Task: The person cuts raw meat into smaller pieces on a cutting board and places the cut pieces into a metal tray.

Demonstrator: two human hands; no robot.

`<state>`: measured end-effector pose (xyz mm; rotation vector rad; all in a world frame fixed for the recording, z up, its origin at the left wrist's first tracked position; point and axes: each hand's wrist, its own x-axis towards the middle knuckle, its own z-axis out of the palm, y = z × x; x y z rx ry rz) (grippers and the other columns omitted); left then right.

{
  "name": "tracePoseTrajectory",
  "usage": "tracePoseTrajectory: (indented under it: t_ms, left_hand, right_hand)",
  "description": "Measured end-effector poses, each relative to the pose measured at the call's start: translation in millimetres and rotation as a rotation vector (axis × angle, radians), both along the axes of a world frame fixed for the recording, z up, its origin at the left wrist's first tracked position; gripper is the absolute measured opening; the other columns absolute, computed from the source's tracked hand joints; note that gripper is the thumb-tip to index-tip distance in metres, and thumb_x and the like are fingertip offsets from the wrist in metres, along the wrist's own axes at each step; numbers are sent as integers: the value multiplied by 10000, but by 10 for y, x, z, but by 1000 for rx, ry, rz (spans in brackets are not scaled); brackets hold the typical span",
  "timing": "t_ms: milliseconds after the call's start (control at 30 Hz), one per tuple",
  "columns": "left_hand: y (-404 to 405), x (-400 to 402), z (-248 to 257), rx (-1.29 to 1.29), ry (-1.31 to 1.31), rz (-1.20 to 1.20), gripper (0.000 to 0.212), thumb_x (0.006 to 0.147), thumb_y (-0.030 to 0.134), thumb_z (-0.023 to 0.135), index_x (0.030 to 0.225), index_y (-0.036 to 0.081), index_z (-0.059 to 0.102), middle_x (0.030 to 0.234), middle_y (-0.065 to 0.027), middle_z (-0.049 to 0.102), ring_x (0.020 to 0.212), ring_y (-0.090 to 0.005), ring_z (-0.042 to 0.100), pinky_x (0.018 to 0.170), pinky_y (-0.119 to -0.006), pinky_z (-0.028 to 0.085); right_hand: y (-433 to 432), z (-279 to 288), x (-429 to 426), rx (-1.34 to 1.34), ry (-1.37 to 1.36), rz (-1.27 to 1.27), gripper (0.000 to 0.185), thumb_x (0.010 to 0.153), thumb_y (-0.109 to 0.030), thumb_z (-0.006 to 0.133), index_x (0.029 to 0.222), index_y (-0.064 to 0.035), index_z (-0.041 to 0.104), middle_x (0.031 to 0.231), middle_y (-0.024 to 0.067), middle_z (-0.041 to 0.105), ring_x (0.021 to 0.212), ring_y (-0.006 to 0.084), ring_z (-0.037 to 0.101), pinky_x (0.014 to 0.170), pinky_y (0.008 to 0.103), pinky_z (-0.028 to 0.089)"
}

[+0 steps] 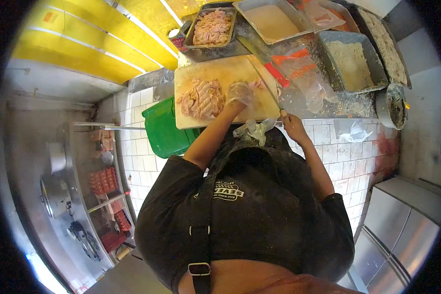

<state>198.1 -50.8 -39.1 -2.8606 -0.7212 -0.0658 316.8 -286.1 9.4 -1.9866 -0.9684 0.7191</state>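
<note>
On a white cutting board (191, 70) lies a pile of raw, pale pink meat slices (204, 98), possibly chicken. My left hand (239, 94), inside a loose clear plastic glove, rests on the board just right of the pile. Small meat pieces (258, 83) lie beyond its fingers, near a knife blade. Whether those fingers pinch anything is hidden by the crinkled plastic. My bare right hand (294, 126) grips the handle of a long kitchen knife (264, 82) at the board's near right edge. Its blade slants away across the board. A second, broader knife with a red handle (277, 74) lies just beyond the board.
A metal tray (205, 46) of meat strips stands at the back beside an opened can (175, 38). Further right are a pan (304, 32) of beige contents and a grey tub (379, 70) of breading-like powder. A printed plastic bag (312, 86) lies right; a green bin (165, 128) stands left below.
</note>
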Motion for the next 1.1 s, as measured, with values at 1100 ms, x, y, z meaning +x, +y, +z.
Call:
tracePoseTrajectory:
  t_ms: [1100]
  left_hand:
    - [165,-92,352,-383,-65,92,453,875,406,420,1031,26,610,961,-237,622,947,-330,597,879,-425,411]
  right_hand:
    - [66,82,81,-21,78,-34,583,946,-497,364,653,-11,501,543,56,451,506,157,427,494,320,356]
